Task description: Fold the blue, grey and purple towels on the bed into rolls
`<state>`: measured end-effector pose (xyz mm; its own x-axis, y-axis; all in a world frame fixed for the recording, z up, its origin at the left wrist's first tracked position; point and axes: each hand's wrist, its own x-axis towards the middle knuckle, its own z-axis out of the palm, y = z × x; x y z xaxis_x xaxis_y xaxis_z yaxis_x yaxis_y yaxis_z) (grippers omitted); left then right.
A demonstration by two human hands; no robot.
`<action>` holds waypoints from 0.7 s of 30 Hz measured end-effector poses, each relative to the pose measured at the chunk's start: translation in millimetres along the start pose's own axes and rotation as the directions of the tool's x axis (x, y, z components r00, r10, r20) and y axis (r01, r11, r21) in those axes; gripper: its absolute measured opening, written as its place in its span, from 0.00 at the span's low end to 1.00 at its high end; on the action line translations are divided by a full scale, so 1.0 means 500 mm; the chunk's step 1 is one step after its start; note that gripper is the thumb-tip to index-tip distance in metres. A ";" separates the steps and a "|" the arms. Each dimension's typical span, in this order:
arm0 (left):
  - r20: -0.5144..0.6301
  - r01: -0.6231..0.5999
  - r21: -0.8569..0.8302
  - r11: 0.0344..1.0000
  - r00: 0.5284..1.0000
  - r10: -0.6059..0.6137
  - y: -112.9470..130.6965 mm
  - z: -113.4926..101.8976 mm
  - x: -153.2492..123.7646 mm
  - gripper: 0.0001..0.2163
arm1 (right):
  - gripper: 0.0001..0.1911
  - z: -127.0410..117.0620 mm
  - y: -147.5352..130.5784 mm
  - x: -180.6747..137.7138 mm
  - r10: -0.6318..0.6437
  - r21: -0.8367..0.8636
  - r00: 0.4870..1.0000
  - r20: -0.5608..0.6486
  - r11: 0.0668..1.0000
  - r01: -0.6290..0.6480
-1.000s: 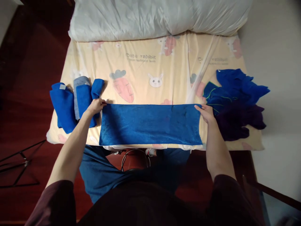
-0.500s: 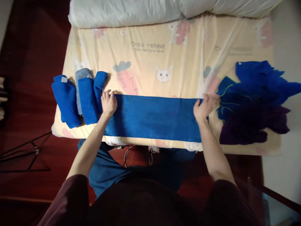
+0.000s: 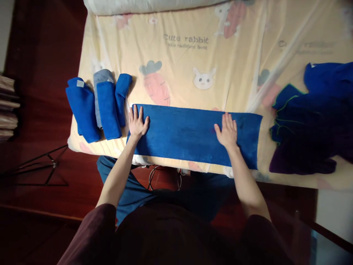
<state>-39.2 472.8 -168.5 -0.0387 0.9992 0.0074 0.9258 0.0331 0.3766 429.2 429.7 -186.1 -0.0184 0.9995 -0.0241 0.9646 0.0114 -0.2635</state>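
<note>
A long blue towel (image 3: 182, 132) lies flat along the near edge of the bed. My left hand (image 3: 138, 123) rests on its left end, fingers spread and pointing away from me. Toward the right part of the towel, my right hand (image 3: 227, 130) lies flat, its fingers stretched out and the thumb apart. Neither hand grips the cloth. Just left of my left hand are rolled or folded cloths: a blue one with a white tag (image 3: 84, 108), a grey one (image 3: 102, 77), a blue one in the middle (image 3: 109, 110) and a narrow blue one (image 3: 122, 88).
A loose pile of blue and purple cloths (image 3: 311, 121) lies on the right of the bed. The patterned yellow sheet (image 3: 182, 77) spreads behind the towel, up to a pale rolled quilt (image 3: 132, 5). A black tripod leg (image 3: 52, 165) stands on the floor at left.
My right hand has shifted left from the towel's right end, and both hands now lie flat with fingers extended. The camera view has turned slightly, moving the pile partly out of frame.
</note>
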 end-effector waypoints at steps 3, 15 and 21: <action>0.023 0.021 -0.019 1.000 1.000 -0.020 0.004 -0.007 0.005 0.35 | 0.37 -0.020 0.091 0.005 0.129 -0.051 0.991 -0.029 0.990 -0.130; -0.033 0.031 0.073 0.997 0.999 -0.029 -0.009 0.009 0.029 0.36 | 0.35 -0.034 0.194 0.009 0.296 -0.039 0.948 -0.117 0.952 -0.302; -0.027 0.032 0.014 0.999 0.999 -0.032 -0.012 0.013 0.028 0.36 | 0.35 -0.029 0.202 0.010 0.303 -0.038 0.947 -0.110 0.950 -0.309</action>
<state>-42.8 486.5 -176.5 -0.0781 0.9967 0.0201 0.9294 0.0655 0.3632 530.1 436.0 -198.8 0.3041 0.9526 0.0029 0.9322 -0.2969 -0.2068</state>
